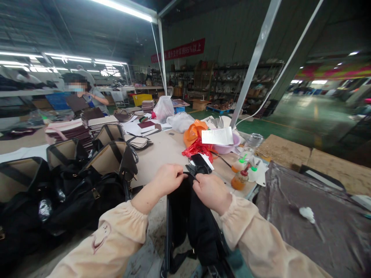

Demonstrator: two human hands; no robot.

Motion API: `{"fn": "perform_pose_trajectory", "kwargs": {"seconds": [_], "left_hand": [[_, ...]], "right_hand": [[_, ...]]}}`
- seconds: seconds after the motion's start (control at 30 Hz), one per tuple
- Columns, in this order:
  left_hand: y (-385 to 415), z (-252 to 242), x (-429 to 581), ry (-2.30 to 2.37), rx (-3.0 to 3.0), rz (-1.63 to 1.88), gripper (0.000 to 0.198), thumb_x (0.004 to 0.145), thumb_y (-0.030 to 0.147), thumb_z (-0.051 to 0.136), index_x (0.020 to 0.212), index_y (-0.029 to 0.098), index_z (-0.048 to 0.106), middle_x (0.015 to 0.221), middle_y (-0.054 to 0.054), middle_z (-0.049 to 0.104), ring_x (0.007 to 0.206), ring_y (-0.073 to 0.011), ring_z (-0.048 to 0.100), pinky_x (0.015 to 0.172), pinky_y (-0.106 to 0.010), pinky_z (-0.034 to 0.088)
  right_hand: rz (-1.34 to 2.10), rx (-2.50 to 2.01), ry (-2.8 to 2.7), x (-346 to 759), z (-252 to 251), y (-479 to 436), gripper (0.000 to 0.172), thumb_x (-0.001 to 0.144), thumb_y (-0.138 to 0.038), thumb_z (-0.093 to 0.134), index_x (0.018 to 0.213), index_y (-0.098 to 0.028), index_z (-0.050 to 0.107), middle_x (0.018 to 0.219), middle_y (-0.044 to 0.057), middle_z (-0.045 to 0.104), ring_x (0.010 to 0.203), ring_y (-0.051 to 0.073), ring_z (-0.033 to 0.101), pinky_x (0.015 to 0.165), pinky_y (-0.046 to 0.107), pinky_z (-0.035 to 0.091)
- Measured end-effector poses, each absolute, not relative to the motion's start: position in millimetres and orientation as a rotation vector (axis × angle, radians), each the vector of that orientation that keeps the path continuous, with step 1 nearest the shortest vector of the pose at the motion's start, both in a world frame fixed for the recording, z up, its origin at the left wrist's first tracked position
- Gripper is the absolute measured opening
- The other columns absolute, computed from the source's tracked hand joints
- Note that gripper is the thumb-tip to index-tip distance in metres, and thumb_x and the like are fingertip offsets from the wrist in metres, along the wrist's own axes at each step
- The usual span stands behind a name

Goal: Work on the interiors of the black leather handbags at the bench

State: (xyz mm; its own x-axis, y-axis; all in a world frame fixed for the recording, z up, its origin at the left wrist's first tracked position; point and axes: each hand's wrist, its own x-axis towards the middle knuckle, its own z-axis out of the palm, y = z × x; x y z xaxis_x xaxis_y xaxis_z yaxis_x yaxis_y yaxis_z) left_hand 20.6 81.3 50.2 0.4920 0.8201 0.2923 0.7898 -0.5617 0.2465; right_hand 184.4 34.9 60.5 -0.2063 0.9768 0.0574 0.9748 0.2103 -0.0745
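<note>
Head view: soft black cloth bag (203, 224) roughly upright, close in front of the wearer, its top edge raised to the hands.
Left hand (169, 179): bare, cream fuzzy cuff; thumb and fingers pinched narrow on the bag's dark top edge.
Right hand (213, 192): pinched on the same edge, just beside the left (exact finger placing under the cloth can't be made out).
Handling: my judgement, keep both pinches level and close, thumbs on top, the short span between them flat; limp cloth would likely sag or pucker if one side pulled harder. Let the body hang free so its weight doesn't drag the edge askew.
Left side: slouching black bags with tan inner panels and brass-coloured clasps (95, 194), crowded together.
Past the hands: flat black rectangular device (202, 163); to its right, small squeeze bottle of orange liquid with a red top (239, 182).
Further across the tan tabletop (156, 154): crumpled red plastic bag (199, 148), white printed slip (217, 136) over a pale lilac plastic basin (235, 143).
Far: seated, masked co-worker (100, 101); red banner with white lettering (182, 50) on the wall.
</note>
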Motion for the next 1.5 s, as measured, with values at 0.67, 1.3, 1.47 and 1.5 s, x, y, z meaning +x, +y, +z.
{"fn": "perform_pose_trajectory", "kwargs": {"seconds": [0.67,1.3,1.47,1.5], "left_hand": [[69,55,38,1.662,2.554,0.579,0.025,0.081,0.037,0.048,0.072,0.019,0.063,0.07,-0.003,0.064,0.067,-0.0166,0.057,0.06,-0.027,0.037],[70,51,35,1.617,2.539,0.636,0.022,0.079,0.035,0.05,0.07,0.02,0.063,0.071,-0.002,0.065,0.066,-0.0155,0.057,0.059,-0.025,0.039],[69,49,28,1.506,2.509,0.721,0.015,0.077,0.031,0.053,0.07,0.02,0.062,0.072,0.0,0.065,0.065,-0.0132,0.057,0.058,-0.023,0.039],[69,48,27,1.497,2.502,0.737,0.015,0.077,0.031,0.053,0.07,0.02,0.062,0.073,0.0,0.065,0.066,-0.013,0.057,0.059,-0.023,0.039]], "right_hand": [[0.072,-1.969,-2.391,190,66,37,0.033,0.088,-0.033,0.033,0.082,-0.016,0.062,0.083,0.009,0.067,0.08,0.02,0.062,0.069,0.028,0.04],[-0.07,-1.937,-2.436,181,71,53,0.032,0.087,-0.032,0.035,0.082,-0.018,0.063,0.082,0.008,0.066,0.079,0.02,0.062,0.066,0.027,0.04],[-0.118,-1.906,-2.437,181,69,55,0.031,0.086,-0.031,0.035,0.081,-0.018,0.063,0.081,0.008,0.067,0.078,0.021,0.062,0.065,0.028,0.041],[-0.123,-1.901,-2.436,182,69,56,0.031,0.085,-0.031,0.035,0.08,-0.018,0.063,0.081,0.008,0.066,0.078,0.021,0.062,0.064,0.028,0.041]]}}
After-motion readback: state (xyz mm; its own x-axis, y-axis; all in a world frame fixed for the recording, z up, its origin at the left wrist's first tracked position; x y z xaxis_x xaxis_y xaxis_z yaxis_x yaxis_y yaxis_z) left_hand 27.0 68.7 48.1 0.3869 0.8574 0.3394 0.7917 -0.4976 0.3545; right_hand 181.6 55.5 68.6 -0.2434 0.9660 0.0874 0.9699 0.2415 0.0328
